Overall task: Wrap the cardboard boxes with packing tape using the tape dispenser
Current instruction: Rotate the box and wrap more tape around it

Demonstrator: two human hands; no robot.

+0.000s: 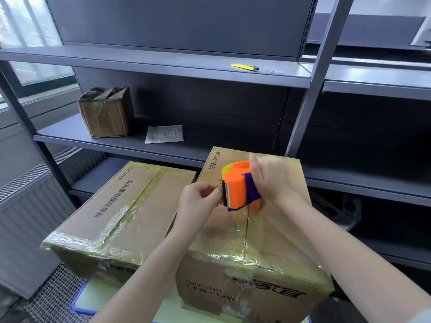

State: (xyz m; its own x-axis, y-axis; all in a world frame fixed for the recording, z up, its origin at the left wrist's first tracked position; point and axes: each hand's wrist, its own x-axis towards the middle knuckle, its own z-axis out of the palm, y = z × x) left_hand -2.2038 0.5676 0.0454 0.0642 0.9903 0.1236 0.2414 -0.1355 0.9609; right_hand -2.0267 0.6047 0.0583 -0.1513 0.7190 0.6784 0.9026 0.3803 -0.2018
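You held the tape dispenser [240, 187] above the top of the taller box [268, 236], your right hand [270, 178] wrapped round its handle from the far side. Your left hand [198, 201] pinched, fingertips together, at the toothed cutting edge. I judged you were after the loose tape end, though the clear tape itself could not be made out there. Both big boxes already carried a good deal of tape. The taller one had a shiny strip down its centre seam and more across its near top edge and front face. The lower box [130, 206] beside it, to your left, had wrinkled tape along its seam and round its near corner. A small box [106, 113] on the shelf [77, 138] behind looked fully wrapped, with a paper slip [164, 134] lying near it and a yellow knife [245, 67] on the shelf above. So the job seemed well along. What remained, as far as could be told, was another pass over the taller box, once you had a fresh end started.
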